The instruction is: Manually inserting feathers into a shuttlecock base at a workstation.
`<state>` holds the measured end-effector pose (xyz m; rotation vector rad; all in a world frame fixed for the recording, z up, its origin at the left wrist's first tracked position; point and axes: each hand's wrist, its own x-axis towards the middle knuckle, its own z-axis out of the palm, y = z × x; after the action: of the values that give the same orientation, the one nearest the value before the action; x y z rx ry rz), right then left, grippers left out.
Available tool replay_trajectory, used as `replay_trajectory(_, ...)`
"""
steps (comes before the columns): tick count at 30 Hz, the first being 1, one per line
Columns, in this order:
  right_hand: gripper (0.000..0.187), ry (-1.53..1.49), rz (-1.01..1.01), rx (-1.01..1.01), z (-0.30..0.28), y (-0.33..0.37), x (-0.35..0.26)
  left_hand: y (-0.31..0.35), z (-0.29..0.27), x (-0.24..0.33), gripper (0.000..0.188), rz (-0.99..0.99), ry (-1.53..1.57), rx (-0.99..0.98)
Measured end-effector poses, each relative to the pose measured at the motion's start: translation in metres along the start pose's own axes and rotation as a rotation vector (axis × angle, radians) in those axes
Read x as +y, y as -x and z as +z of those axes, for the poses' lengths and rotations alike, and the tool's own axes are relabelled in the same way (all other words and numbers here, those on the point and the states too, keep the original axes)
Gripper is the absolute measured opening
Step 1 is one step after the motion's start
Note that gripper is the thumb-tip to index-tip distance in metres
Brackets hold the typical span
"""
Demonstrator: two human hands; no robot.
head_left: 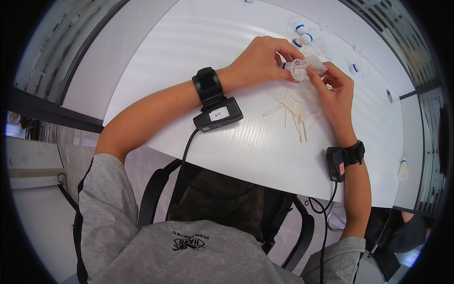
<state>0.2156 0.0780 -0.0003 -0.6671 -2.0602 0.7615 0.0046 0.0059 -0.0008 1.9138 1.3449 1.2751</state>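
A translucent shuttlecock piece (299, 71) is held above the far part of the worktop (203, 149), between both hands. Its base end is gripped by the left hand (261, 59); its flared, filmy end is pinched between thumb and fingers of the right hand (338, 87), though the exact contact is partly hidden. For good work, the base is best kept steady by the left hand while fine adjustments are made lightly by the right, so that the thin film is not creased. The pale sticks (298, 111) strewn just below are best kept unsnagged by the wrists.
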Motion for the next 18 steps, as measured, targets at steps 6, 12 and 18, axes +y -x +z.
replay_trajectory(6,0.017,-0.057,0.032,-0.004,0.0014,0.0006,0.0001,-0.0001,0.0007,-0.0017,0.042,0.046,0.038,0.015)
replay_trajectory(12,0.016,-0.036,0.067,-0.025,0.0003,0.0009,-0.0036,-0.0001,0.0003,0.0001,0.043,-0.015,0.024,0.001)
replay_trajectory(18,0.016,-0.053,0.052,-0.026,0.0018,0.0012,-0.0022,-0.0012,0.0009,0.0006,0.042,-0.005,0.011,0.004)
